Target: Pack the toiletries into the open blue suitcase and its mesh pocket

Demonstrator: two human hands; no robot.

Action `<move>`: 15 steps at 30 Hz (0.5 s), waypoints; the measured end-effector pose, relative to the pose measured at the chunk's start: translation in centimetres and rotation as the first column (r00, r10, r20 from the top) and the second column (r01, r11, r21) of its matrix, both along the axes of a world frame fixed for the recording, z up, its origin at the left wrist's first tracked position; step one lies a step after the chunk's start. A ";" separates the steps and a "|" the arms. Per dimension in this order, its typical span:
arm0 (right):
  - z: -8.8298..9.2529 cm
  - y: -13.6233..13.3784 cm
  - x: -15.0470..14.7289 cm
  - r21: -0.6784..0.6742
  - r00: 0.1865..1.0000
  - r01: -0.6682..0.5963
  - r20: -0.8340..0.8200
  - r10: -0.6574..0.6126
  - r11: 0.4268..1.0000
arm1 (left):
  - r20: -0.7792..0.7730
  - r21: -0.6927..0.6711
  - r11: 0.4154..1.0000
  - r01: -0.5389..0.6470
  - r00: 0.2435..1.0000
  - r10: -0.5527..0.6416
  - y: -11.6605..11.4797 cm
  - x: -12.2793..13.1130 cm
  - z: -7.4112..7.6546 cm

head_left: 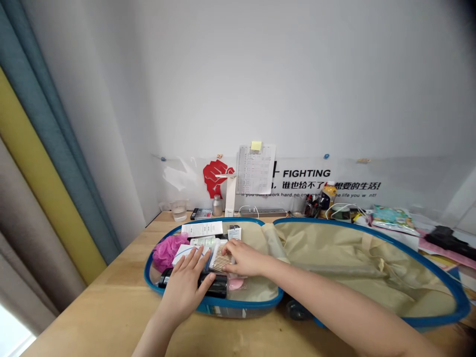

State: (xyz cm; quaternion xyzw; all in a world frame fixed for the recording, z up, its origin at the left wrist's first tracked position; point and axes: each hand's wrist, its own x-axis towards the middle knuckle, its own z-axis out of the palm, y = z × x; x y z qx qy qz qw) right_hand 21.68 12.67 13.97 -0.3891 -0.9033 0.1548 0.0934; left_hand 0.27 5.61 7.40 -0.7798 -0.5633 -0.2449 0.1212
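A blue suitcase (174,296) lies open on a wooden table, its left half packed with toiletries and its right half lined in beige. My left hand (187,285) rests flat with fingers spread on a white box (182,252) and a black item (217,286) in the left half. My right hand (243,258) reaches in from the right, fingers curled on a clear box of cotton swabs (220,259). A pink bath pouf (167,250) sits at the far left, white boxes (203,229) behind it.
Along the wall stand a glass (179,210), a small bottle (217,205), a white lamp (229,194), a power strip, a juice bottle (329,194) and cables. Papers and a black object (448,238) lie at the right. Curtains hang at the left.
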 end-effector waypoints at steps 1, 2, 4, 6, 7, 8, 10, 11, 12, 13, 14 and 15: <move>0.1 0.0 0.1 -0.009 1.000 -0.017 0.003 0.017 1.000 | -0.006 -0.004 1.000 0.002 1.000 -0.002 0.0 0.0 0.2; 0.1 0.0 0.3 -0.017 0.999 -0.035 0.005 0.035 0.999 | -0.012 -0.009 1.000 0.004 1.000 -0.004 -0.1 0.1 0.4; 0.4 0.0 0.6 -0.028 0.997 -0.074 0.005 0.074 0.997 | -0.026 -0.027 1.000 0.007 1.000 -0.007 -0.2 0.3 0.8; 0.6 0.1 0.8 -0.037 0.993 -0.117 0.002 0.117 0.992 | -0.037 -0.051 0.999 0.005 0.999 -0.007 -0.3 0.5 1.3; 0.7 0.1 0.9 -0.041 0.990 -0.138 0.001 0.138 0.990 | -0.040 -0.064 0.998 0.007 0.999 -0.010 -0.3 0.6 1.5; 0.8 0.2 0.9 -0.048 0.988 -0.157 0.001 0.157 0.986 | -0.041 -0.077 0.997 0.013 0.999 -0.016 -0.4 0.7 1.7; 0.8 0.2 1.0 -0.062 0.983 -0.184 0.006 0.184 0.981 | -0.039 -0.100 0.994 0.034 0.999 -0.038 -0.4 0.9 1.9; 0.8 0.2 1.0 -0.069 0.982 -0.189 0.010 0.191 0.979 | -0.036 -0.109 0.993 0.044 0.998 -0.048 -0.4 0.9 1.9; 0.8 0.2 1.1 -0.074 0.981 -0.190 0.014 0.191 0.979 | -0.034 -0.117 0.992 0.051 0.998 -0.055 -0.3 1.0 2.0; 0.7 0.2 1.1 -0.078 0.982 -0.186 0.018 0.188 0.979 | -0.030 -0.125 0.991 0.055 0.998 -0.059 -0.3 1.0 2.0; 0.5 0.2 1.1 -0.080 0.983 -0.179 0.021 0.181 0.981 | -0.026 -0.132 0.990 0.055 0.998 -0.059 -0.3 1.0 1.9; 0.4 0.1 1.1 -0.083 0.984 -0.172 0.023 0.175 0.982 | -0.021 -0.137 0.989 0.055 0.998 -0.059 -0.2 1.0 1.9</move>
